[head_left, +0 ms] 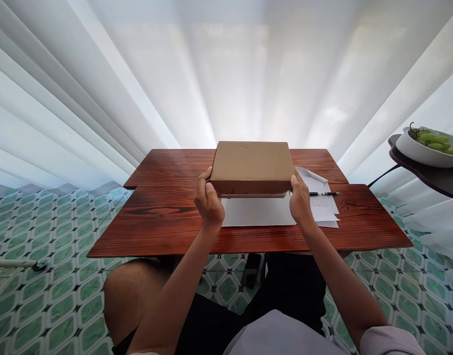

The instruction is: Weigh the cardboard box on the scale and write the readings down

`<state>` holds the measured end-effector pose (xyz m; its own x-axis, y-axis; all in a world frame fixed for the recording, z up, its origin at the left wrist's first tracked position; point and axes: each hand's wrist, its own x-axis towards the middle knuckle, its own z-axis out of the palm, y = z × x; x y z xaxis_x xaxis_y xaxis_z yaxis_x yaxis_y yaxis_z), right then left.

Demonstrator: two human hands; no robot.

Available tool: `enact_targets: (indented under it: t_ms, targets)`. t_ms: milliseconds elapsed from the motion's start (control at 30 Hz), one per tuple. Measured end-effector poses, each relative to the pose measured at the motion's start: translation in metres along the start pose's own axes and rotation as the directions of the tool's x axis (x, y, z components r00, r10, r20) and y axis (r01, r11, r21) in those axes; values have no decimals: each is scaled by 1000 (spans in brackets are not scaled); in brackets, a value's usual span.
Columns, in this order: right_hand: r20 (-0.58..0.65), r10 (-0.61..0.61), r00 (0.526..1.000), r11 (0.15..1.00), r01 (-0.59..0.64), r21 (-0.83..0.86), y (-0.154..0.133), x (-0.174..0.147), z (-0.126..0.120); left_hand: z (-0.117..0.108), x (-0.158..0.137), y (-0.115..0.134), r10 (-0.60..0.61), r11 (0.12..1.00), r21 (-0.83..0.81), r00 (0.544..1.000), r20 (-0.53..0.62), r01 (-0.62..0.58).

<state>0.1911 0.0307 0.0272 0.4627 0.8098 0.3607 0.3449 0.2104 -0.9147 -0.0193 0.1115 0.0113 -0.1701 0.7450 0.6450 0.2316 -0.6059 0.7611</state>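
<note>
A brown cardboard box (253, 162) is held up above the table between both hands, its lid side facing up and its front edge toward me. My left hand (209, 201) grips the box's left side near the front corner, with the thumb at the front. On the opposite side my right hand (299, 197) clasps the front right corner. Below the box lies a white sheet (258, 217), partly covered from sight. Right of it are papers with writing (324, 202), the top one curled, and a black pen (324, 194) rests across them.
The dark red wooden table (156, 217) has a stepped outline on both sides. At the right, a white bowl (422, 150) of green grapes (435, 140) sits on a dark stand (414, 170). White curtains (244, 69) hang behind. A black object (250, 270) shows below the table.
</note>
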Motion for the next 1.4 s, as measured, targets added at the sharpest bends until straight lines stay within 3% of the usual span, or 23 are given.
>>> enact_targets:
  t_ms: [267,433,1400]
  targets:
    - [-75,12,997,997,-18,-79,12,2,-21,6,-9,0,-174,981,-60,977,125,182]
    - [-54,37,998,995,-42,-88,14,-2,-24,4,-14,-1,-264,954,-105,952,153,282]
    - [-61,94,994,993,-97,-63,37,-16,-24,-1,-29,-6,-310,940,-81,930,195,330]
